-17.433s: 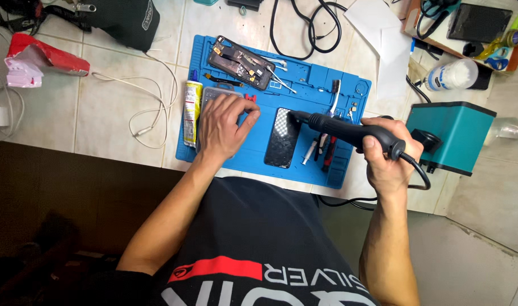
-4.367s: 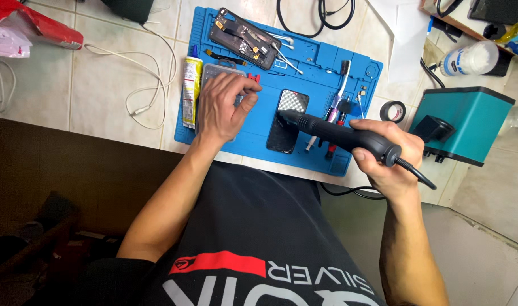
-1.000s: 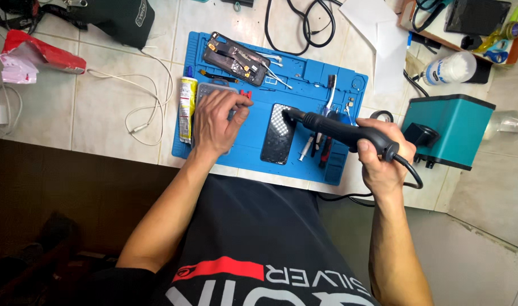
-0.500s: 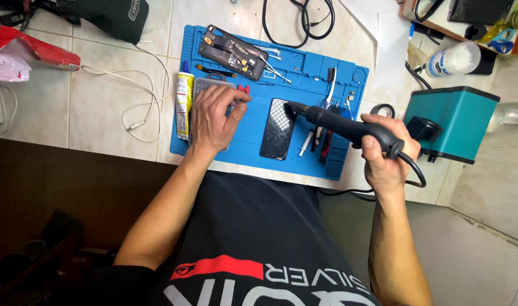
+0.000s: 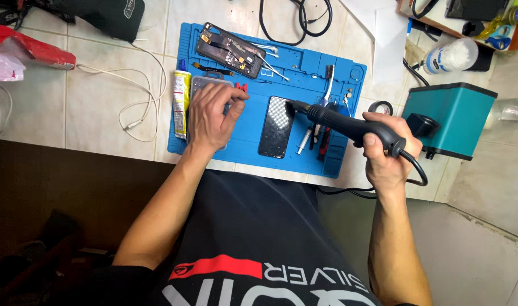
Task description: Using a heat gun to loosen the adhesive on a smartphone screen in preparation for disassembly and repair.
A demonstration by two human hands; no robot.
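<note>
Gripping the black hot-air handle (image 5: 349,126) in a closed right hand (image 5: 386,153), nozzle reaching leftward to the top edge of the dark phone panel (image 5: 276,127) lying flat mid-way across the blue work mat (image 5: 253,130). Resting the left hand (image 5: 209,116) palm down with fingers loosely curled on a small clear parts box (image 5: 205,85) at the mat's left side, holding nothing that can be told, just beside a yellow glue tube (image 5: 181,97). Lying farther up the mat, an opened phone body (image 5: 230,50) with tweezers (image 5: 268,59) alongside; standing off the mat to the right, a teal station box (image 5: 451,119) near the handle's cable (image 5: 417,173).
</note>
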